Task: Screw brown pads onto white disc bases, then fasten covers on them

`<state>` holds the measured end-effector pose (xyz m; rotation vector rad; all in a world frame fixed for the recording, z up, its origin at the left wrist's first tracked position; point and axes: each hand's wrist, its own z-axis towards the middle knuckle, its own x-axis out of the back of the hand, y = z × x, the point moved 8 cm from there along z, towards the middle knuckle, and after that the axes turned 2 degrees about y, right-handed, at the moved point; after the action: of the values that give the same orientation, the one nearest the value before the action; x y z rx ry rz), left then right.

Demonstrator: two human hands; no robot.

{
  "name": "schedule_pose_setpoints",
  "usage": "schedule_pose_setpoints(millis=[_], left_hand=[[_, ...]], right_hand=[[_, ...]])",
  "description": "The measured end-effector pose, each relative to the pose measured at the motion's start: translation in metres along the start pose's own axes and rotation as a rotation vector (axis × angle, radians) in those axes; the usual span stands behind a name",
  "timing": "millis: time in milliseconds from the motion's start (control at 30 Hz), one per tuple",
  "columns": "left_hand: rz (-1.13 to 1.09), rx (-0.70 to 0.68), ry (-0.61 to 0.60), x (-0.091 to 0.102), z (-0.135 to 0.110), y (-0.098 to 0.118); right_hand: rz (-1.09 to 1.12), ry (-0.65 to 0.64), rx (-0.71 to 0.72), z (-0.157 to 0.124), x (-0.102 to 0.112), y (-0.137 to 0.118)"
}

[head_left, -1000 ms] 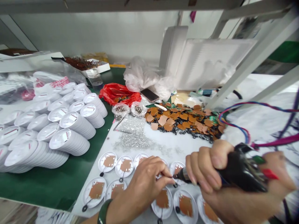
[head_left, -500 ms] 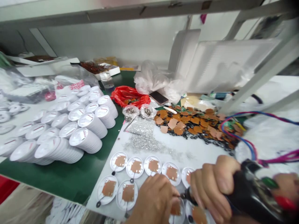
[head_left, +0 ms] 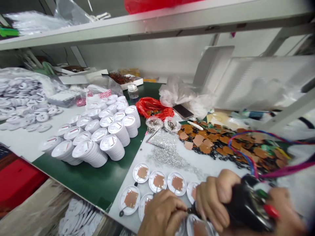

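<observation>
Drifting lower in the head view, both hands are sitting nearer the bottom edge, while a heap of loose white discs (head_left: 23, 101) is coming into sight at far left. The right hand (head_left: 211, 201) is gripping a black corded hand tool (head_left: 248, 206), its fingers wrapped tightly around the body and its metal tip (head_left: 191, 209) pointing down and to the left. The left hand (head_left: 162, 213) is curled, its fingers pinching close to that tip, though whatever they may be holding is hidden. Directly beneath both hands lies a round white dish (head_left: 197, 227) carrying a brown square, partly covered. It looks light, thin and somewhat fragile, so its rim seems the safest place to take hold. More dishes are lying on a white board (head_left: 209, 167) just beyond the hands. Farther off, a scatter of silver beads (head_left: 167, 154) and a pile of brown squares (head_left: 204, 141) are lying on the board, stacks of white discs (head_left: 112, 147) are standing on green matting (head_left: 81, 183), and coloured wires (head_left: 230, 146) are looping above the tool.
</observation>
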<state>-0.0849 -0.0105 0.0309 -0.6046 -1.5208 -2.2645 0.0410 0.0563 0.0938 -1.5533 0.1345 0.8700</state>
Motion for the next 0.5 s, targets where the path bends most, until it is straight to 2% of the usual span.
schedule_pose_setpoints(millis=[100, 167, 233, 367, 500], left_hand=[[0.073, -0.047, 0.091, 0.024, 0.006, 0.004], [0.121, -0.081, 0.189, 0.042, 0.000, 0.006], [0.131, -0.072, 0.214, 0.051, -0.008, 0.003], [0.141, -0.045, 0.117, 0.044, -0.012, 0.002], [0.137, -0.066, 0.110, 0.034, 0.002, 0.008]], right_hand=[[0.012, -0.035, -0.009, 0.010, -0.015, -0.008], [0.032, -0.038, -0.003, 0.015, -0.015, -0.009], [0.045, -0.018, -0.005, 0.018, -0.011, -0.005], [0.034, -0.018, -0.018, 0.021, -0.017, 0.000], [0.013, -0.040, -0.002, 0.026, -0.038, -0.006]])
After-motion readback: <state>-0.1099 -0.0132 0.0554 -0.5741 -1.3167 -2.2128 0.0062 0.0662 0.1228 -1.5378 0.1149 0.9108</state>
